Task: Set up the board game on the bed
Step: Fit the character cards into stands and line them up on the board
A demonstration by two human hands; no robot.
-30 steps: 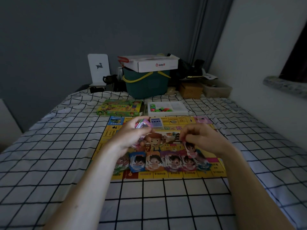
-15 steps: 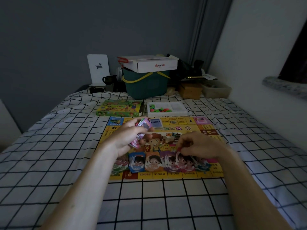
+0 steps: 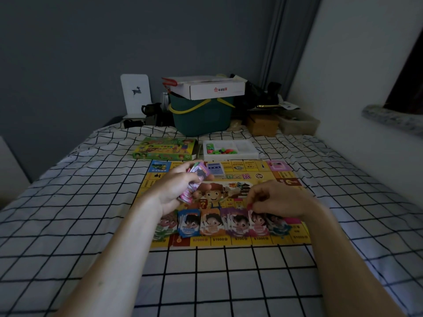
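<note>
A bed [image 3: 68, 225] with a white sheet gridded in black lines fills the scene from near to far. On it, in the middle, lies the yellow game board [image 3: 295, 193], flat and unfolded, with a cartoon child printed at its centre. At the far end of the bed stands a dark green basket [image 3: 201, 117] with a yellow handle, and a white cardboard box [image 3: 212, 88] rests on top of it. Just beyond the far edge of the board sit the green game box [image 3: 164, 148] on the left and a white tray [image 3: 231, 149] of small coloured pieces on the right.

Along the near edge of the board runs a row of card piles [image 3: 212, 225], side by side, each showing a cartoon face in its own colour. A small blue card deck [image 3: 215, 171] lies on the far part of the board.

The left hand [image 3: 176, 188] hovers over the board's left half, fingers curled round a stack of cards [image 3: 196, 179], mostly pink. The right hand [image 3: 279, 200] is low over the right end of the row, its fingertips bunched and pinching the top edge of a pink card [image 3: 257, 221] on a pile there.
</note>
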